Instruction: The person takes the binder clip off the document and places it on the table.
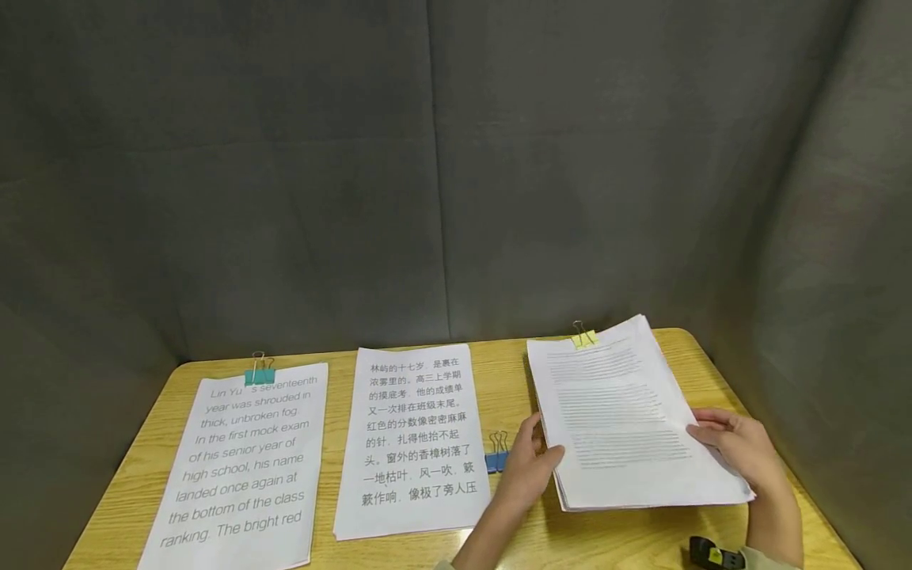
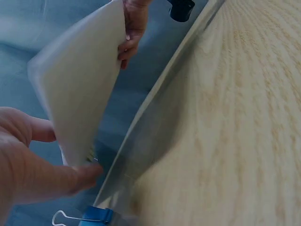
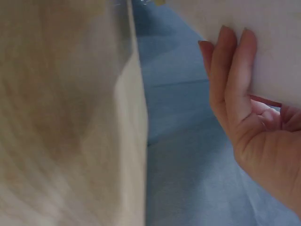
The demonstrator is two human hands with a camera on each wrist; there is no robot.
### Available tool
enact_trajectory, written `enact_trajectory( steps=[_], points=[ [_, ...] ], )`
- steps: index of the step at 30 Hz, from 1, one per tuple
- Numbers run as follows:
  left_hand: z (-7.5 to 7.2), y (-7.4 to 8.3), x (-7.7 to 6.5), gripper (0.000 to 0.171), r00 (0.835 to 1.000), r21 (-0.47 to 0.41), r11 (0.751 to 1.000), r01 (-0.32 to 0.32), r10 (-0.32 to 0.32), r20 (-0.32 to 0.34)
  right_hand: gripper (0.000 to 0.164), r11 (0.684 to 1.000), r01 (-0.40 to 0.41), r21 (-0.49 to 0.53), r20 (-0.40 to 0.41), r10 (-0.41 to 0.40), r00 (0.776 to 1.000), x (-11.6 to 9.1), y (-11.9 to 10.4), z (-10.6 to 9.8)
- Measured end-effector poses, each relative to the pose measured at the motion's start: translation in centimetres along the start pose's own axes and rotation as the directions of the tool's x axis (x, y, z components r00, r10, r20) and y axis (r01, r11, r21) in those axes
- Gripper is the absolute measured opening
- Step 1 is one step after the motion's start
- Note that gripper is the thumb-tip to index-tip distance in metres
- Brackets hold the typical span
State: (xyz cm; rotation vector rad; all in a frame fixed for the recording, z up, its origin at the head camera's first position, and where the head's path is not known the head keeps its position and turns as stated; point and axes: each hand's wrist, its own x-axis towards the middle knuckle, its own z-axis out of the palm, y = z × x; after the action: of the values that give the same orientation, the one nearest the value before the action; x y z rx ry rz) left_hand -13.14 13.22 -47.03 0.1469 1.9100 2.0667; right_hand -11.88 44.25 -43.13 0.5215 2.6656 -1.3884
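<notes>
Both hands hold a stack of printed sheets [image 1: 620, 483] above the right part of the table, and a yellow binder clip [image 1: 584, 340] sits on its far edge. My left hand [image 1: 526, 473] grips the left side, thumb on the top page. At the right side, my right hand [image 1: 744, 453] has its thumb above and its fingers against the underside, as the right wrist view shows. In the left wrist view the stack [image 2: 84, 84] is lifted off the wood. Just left of my left hand lies a blue binder clip [image 1: 496, 461].
A large-print Chinese sheet [image 1: 420, 427] lies mid-table. To its left are English pages [image 1: 235, 491] with a teal binder clip [image 1: 260, 377] on top. Dark cloth [image 1: 442, 174] hangs behind the wooden table [image 1: 117, 514]. A black device [image 1: 715, 554] is by my right wrist.
</notes>
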Motion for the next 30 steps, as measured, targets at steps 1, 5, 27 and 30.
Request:
enact_trajectory(
  steps=[1,5,27,30],
  points=[
    [-0.1,0.1,-0.1,0.072,1.0,-0.014,1.0,0.002,-0.002,0.001,0.049,0.999,0.006,0.043,-0.011,-0.006,1.0,-0.3,-0.1,-0.1],
    [-0.7,1.0,-0.2,0.074,1.0,-0.059,0.998,-0.024,0.023,-0.004,0.014,0.951,0.059,0.305,-0.036,-0.05,0.998,-1.3,-0.9,-0.1],
    [-10.2,4.9,0.1,0.048,0.997,-0.126,0.991,-0.044,0.035,-0.074,0.023,0.87,0.255,0.423,0.124,-0.335,0.934,-0.8,-6.3,6.1],
    [-11.1,4.7,0.2,0.05,0.999,-0.136,0.99,-0.029,0.023,-0.047,0.025,0.881,0.252,0.401,0.147,-0.334,0.931,-0.7,-6.6,6.8]
  ],
)
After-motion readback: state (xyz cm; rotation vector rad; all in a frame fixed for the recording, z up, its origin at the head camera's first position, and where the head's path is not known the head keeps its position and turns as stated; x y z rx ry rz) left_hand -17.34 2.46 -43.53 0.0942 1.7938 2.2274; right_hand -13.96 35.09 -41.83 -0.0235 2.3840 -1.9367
